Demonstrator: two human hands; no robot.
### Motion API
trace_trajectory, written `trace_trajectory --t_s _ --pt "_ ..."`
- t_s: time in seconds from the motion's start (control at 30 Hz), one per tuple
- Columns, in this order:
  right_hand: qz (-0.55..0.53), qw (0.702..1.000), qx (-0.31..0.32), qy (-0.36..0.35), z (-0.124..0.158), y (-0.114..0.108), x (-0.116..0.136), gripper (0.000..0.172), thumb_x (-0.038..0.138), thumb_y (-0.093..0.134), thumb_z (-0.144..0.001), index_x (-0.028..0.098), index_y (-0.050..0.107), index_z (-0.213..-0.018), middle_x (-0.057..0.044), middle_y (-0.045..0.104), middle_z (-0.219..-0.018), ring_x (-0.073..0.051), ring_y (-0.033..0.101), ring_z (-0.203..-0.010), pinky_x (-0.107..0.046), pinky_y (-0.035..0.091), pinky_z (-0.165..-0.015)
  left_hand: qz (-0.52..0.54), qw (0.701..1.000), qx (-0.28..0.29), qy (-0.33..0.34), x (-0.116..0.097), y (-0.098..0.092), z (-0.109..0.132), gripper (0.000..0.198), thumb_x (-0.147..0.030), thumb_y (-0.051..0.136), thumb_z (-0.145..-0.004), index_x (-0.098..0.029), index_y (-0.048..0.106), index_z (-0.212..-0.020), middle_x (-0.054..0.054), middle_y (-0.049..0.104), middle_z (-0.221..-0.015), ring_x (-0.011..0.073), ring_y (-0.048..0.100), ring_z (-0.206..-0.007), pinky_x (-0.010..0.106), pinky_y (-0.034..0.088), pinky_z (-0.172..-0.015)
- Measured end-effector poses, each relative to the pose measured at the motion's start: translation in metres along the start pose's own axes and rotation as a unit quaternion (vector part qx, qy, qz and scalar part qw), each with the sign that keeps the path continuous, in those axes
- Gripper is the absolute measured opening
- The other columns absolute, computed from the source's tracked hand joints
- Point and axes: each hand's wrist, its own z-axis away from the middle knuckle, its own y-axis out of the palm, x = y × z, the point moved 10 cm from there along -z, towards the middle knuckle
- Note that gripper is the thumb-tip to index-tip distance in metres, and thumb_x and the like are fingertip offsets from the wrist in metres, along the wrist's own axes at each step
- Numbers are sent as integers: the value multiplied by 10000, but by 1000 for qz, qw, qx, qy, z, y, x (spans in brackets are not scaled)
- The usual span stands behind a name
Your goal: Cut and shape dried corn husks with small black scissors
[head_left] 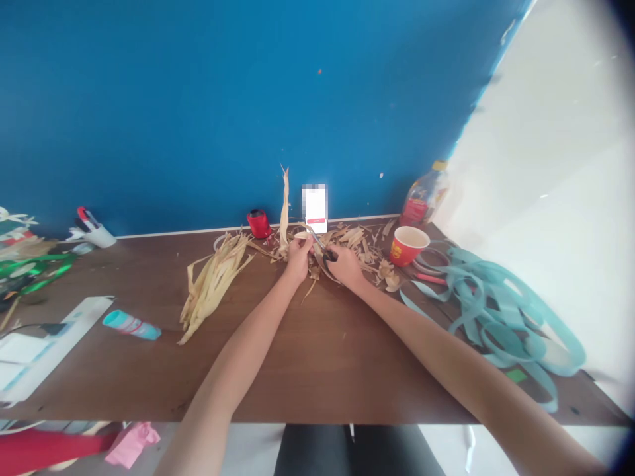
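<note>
My right hand (346, 264) is closed round the dark handles of a pair of scissors (317, 239), whose blades point up and left toward my other hand. Between the fingers of my left hand (299, 258) is a pale strip of dried corn husk (301, 235), close to the blades. Whether the blades touch the strip is too small to tell. Dry husk scraps (364, 248) lie heaped around and behind both hands. One long husk piece (284, 208) stands upright just left of them. A bundle of corn husks (215, 284) rests on the table to the left.
Along the blue wall are a red roll (258, 224), a lit phone (316, 206) and a white pen cup (99, 235). At right stand a red paper cup (408, 246) and a bottle (424, 195), beside tangled teal ribbon (476, 297). A blue tube (131, 325) and power strip (64, 344) lie left.
</note>
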Motion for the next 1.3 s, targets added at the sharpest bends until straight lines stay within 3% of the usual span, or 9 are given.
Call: trace_trajectory --t_s 0.77,1.03,1.3 --pt "38 999 19 5 0 5 -2 326 219 552 -776 266 742 -1037 -27 748 -872 -218 674 -843 -257 453 -687 6 1000 -1 4 -3 1 1 340 -358 807 -680 -168 567 -829 -48 544 -677 28 420 -502 178 355 -507" --pt "50 999 16 -1 -1 6 -4 327 192 554 -768 279 748 -1016 -31 751 -883 -236 677 -868 -271 463 -702 19 1000 -5 -4 -1 -3 -1 310 -323 813 -654 -155 560 -718 -39 550 -657 29 422 -510 180 346 -514" --pt "-15 1000 -25 7 0 -5 -4 292 185 530 -758 244 740 -954 -29 743 -855 -220 669 -818 -272 464 -713 6 1000 -13 -7 1 -4 -1 175 -277 732 -691 -133 680 -776 -30 519 -616 49 433 -527 191 335 -506"
